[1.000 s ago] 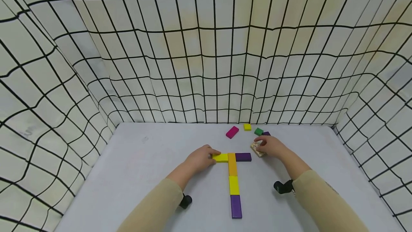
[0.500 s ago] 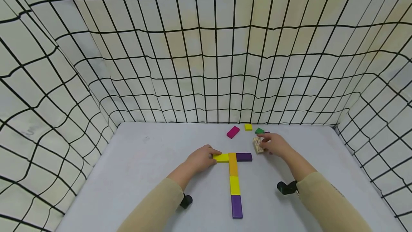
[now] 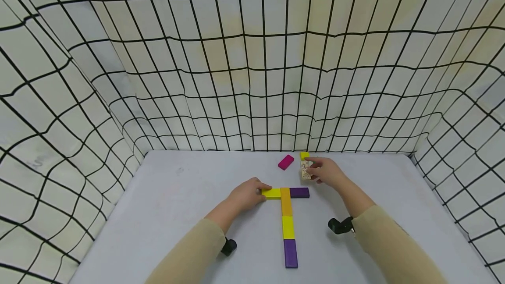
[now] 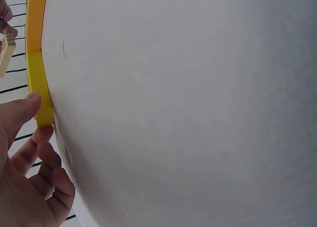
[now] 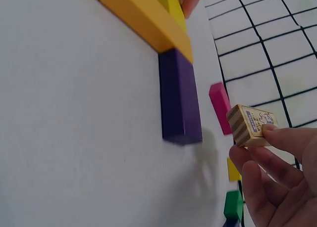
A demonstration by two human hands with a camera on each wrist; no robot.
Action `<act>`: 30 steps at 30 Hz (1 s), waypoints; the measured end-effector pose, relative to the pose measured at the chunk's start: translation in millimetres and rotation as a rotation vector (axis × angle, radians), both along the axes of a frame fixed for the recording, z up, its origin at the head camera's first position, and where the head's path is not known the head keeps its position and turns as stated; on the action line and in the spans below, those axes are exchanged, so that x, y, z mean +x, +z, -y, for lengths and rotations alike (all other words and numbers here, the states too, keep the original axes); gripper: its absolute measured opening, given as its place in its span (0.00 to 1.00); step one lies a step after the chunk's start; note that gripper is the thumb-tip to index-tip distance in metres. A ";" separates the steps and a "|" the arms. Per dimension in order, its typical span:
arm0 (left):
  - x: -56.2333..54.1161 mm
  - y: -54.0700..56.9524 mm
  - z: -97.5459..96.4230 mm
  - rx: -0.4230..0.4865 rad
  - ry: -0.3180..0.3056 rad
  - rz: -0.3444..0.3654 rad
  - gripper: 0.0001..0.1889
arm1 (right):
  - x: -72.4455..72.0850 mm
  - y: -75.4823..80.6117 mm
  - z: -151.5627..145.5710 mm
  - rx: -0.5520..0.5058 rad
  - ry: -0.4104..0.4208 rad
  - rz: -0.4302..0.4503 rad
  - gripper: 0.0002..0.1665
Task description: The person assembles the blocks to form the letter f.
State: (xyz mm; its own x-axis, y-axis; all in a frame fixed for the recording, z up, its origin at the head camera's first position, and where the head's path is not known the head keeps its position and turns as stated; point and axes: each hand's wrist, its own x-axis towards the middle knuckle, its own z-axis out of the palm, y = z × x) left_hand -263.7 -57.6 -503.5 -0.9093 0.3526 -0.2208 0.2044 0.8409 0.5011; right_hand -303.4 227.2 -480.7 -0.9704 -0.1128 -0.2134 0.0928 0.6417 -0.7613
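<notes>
Printed block [image 5: 250,125] (x1) held w/ R fingers [image 5: 277,166] nr 5-blk T [image 3: 286,203].

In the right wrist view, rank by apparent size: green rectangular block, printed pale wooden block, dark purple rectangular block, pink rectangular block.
Largest to smallest:
dark purple block
printed wooden block
pink block
green block
Nearness to the camera affects this order, so true sizes stay unsure.
</notes>
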 end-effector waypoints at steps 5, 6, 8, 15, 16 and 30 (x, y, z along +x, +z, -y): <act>-0.8 -1.0 -0.1 -0.016 0.005 0.002 0.18 | -4.7 -0.7 22.4 0.006 0.002 0.019 0.29; -0.9 -1.1 -0.2 -0.015 0.004 0.003 0.18 | -5.2 -1.6 26.2 0.005 0.003 0.021 0.29; -1.4 -1.4 -0.5 -0.013 -0.001 0.004 0.18 | -6.3 -4.1 32.6 -0.004 -0.004 0.032 0.29; -1.6 -1.8 -1.5 -0.027 -0.004 -0.001 0.18 | -7.8 -13.0 47.1 -0.001 0.011 0.059 0.29; -1.4 -1.6 -1.5 -0.029 -0.002 -0.001 0.18 | -7.5 -13.5 48.4 0.006 0.016 0.058 0.29; -0.4 0.1 -0.6 -0.020 0.004 0.001 0.18 | -5.3 -19.0 58.6 0.067 0.004 0.054 0.28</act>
State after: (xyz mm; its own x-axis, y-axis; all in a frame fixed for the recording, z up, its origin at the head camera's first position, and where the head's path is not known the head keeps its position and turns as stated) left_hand -264.1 -57.0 -503.4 -0.9104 0.3449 -0.2284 0.2011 0.8515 0.4843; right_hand -308.7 168.6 -499.7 -0.9570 -0.1000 -0.2723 0.1300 0.6914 -0.7107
